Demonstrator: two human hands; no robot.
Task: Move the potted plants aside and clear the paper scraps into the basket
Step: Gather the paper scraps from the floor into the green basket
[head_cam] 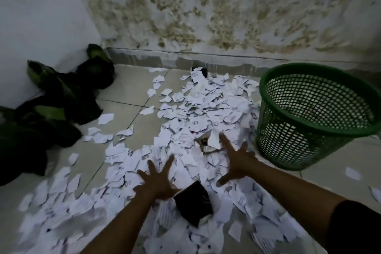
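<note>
The potted plants point(51, 105) stand bunched in the floor's far-left corner against the wall, so the scrap-gathering step seems in hand: left hand point(158, 181) and right hand point(237, 163) hover spread and empty over the paper scraps point(195, 109) littering the floor. Next they likely must scoop a heap into the green basket point(315, 115) at the right, which looks nearly empty, though its mesh hides the bottom

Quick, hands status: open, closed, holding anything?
Left hand: open, fingers spread, holding nothing, over white torn paper scraps.
Right hand: open, spread, empty.
</note>
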